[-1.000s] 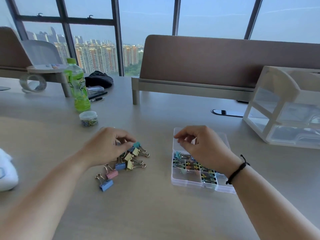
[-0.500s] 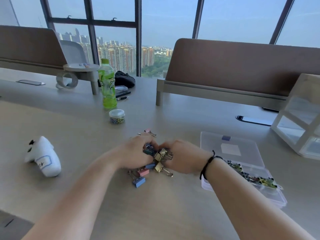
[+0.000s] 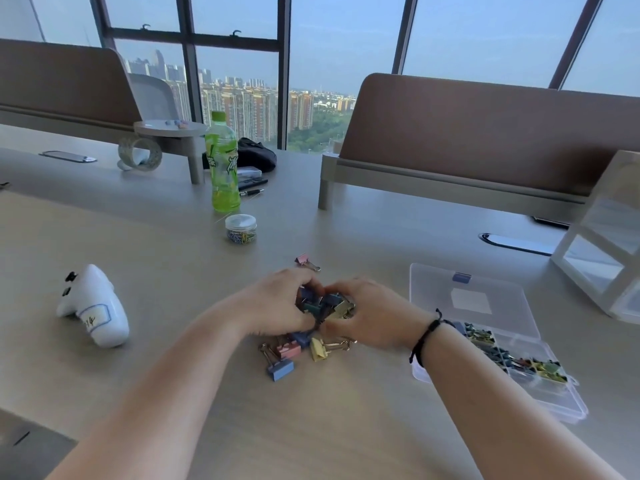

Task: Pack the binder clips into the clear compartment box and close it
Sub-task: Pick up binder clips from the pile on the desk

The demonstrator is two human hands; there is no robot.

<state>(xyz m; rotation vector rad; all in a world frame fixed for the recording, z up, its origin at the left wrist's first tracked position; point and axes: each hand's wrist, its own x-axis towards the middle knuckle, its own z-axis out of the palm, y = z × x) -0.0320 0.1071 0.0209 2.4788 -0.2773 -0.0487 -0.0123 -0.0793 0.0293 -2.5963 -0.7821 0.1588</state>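
A heap of coloured binder clips (image 3: 323, 306) lies on the table in the middle of the view. My left hand (image 3: 277, 306) and my right hand (image 3: 367, 315) curl round the heap from both sides and cup several clips between them. A few clips lie loose in front of the hands, among them a blue one (image 3: 280, 370) and a yellow one (image 3: 318, 348). One pink clip (image 3: 304, 261) lies apart behind the hands. To the right stands the clear compartment box (image 3: 519, 348), its lid open and flat; its near compartments hold several clips.
A white controller (image 3: 93, 308) lies at the left. Behind the heap stand a small jar of paper clips (image 3: 241, 229) and a green bottle (image 3: 223, 164). A white drawer unit (image 3: 602, 244) stands at the far right, a tape roll (image 3: 140, 155) at the back left.
My right hand left the box and came to the clip heap, meeting my left hand there. Both hands have closed tighter round the clips. The view has swung left.
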